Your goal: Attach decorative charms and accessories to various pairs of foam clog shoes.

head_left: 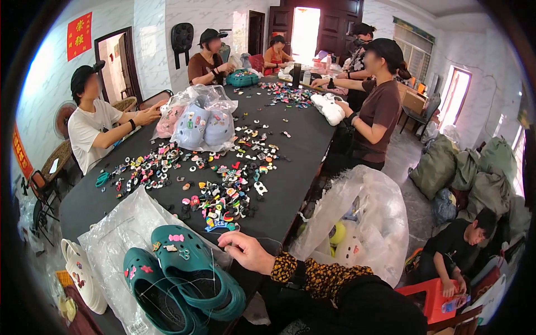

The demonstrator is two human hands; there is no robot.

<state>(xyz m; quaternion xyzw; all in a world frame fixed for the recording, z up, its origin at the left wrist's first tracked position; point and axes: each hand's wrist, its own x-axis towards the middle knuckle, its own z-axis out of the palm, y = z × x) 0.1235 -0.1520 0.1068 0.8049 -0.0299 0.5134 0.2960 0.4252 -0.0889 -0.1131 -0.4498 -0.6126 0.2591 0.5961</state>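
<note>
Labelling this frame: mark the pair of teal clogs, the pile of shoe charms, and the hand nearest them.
teal clogs (187, 268), head view, on the nearer clog's upper.
shoe charms (223, 195), head view, middle of the pile.
right hand (248, 251), head view, back of the hand.

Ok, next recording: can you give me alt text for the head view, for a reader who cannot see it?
A person's right hand, in a leopard-print sleeve, rests on a black table beside a pair of teal clogs lying on a clear plastic bag. Small colourful shoe charms are scattered across the table, where several other people sit or stand working. The left hand is not in view.
</note>
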